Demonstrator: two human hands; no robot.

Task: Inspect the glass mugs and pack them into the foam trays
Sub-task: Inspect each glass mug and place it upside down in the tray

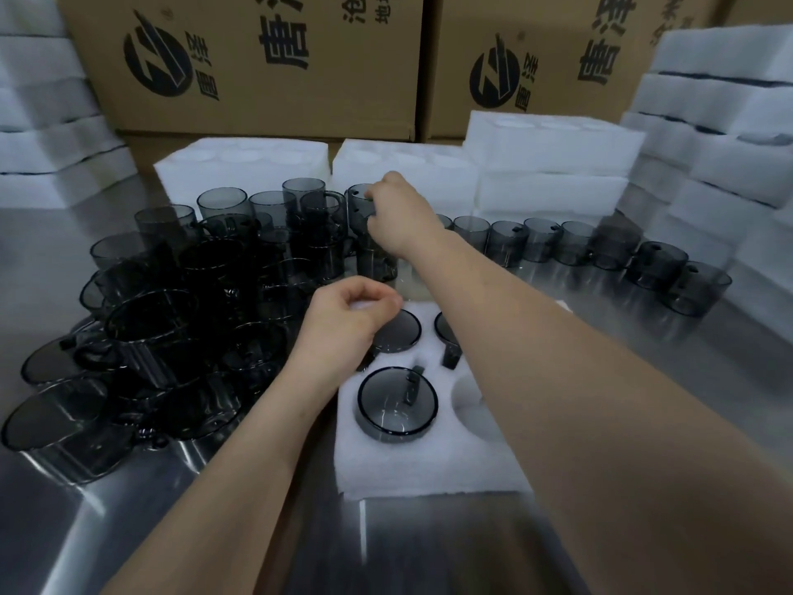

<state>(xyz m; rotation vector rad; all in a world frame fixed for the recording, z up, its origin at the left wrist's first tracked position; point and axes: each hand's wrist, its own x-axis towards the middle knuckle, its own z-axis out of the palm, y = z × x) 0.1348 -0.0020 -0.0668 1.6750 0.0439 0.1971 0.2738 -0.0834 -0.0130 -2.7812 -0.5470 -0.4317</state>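
Glass mugs (193, 315) of smoky grey are crowding the left of the surface (107, 530) in a dense cluster, upright and touching one another. The right hand (399, 216) is reaching out to the far edge of that cluster, its fingers curling over the rim of one upright mug (356, 204) and gripping it there. The left hand (343, 324) is hovering nearer, over the far-left corner of the foam tray (429, 465), with its fingers curled and the thumb meeting the forefinger; I cannot tell whether it is pinching anything.

That tray is lying between the two forearms and is carrying a near mug (397, 407) sunk in its pocket, two more mugs (403, 332) in the far pockets, one partly hidden by the right arm, and a round pocket (472, 405) showing bare foam. A row of mugs (600, 246) is curving away along the right.

The surface is shining like brushed steel. White foam blocks (240, 169) are sitting behind the mugs, and taller foam stacks (721, 122) are rising at both sides.

Two cardboard cartons (257, 58) are standing at the back, each bearing a round black logo and large black Chinese characters, the biggest reading 唐; the rest is being cut off by the frame.
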